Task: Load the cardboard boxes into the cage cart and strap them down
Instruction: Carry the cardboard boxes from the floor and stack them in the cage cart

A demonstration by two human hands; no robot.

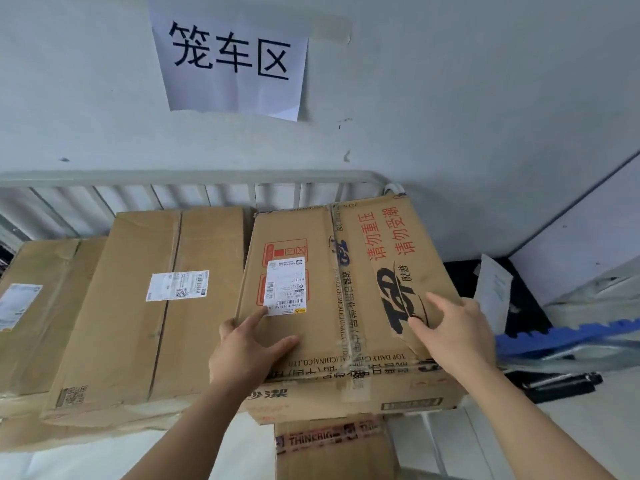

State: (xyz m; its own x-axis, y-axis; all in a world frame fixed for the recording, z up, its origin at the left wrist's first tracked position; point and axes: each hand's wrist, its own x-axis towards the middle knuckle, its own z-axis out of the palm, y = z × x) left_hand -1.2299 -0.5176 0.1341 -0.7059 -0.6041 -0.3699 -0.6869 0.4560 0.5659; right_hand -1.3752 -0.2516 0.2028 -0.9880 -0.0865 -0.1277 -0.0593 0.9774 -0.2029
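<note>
A: What's at the far left?

B: A plain cardboard box (45,299) lying flat, with a pale label on its top. Just beside it lies a taller box (138,306), sealed down the middle, with a white label (177,285) on it. Behind both runs the white barred rail of the cage cart (207,176), and above that a paper sign (232,60) is taped to the wall.

A: And the hands?

B: The left hand (246,351) lies flat on the near left corner of the printed box (322,237). Its fingers are straight and spread, and the forefinger reaches the bottom edge of the shipping label (285,287).

A: Where does that printed box sit?

B: Right of the taller box and close beside it, its far corner up against the rail's rounded end. It rests on a lower box (332,448) with printed tape across it.

A: The other hand?

B: The right hand (453,330) presses down on the box's top near the right edge, fingers spread and straight, pinching nothing.

A: Anything further right?

B: A white sheet (491,292) on a dark surface, a blue toothed strip (568,334), and below it a black object (561,382) I cannot identify.
</note>
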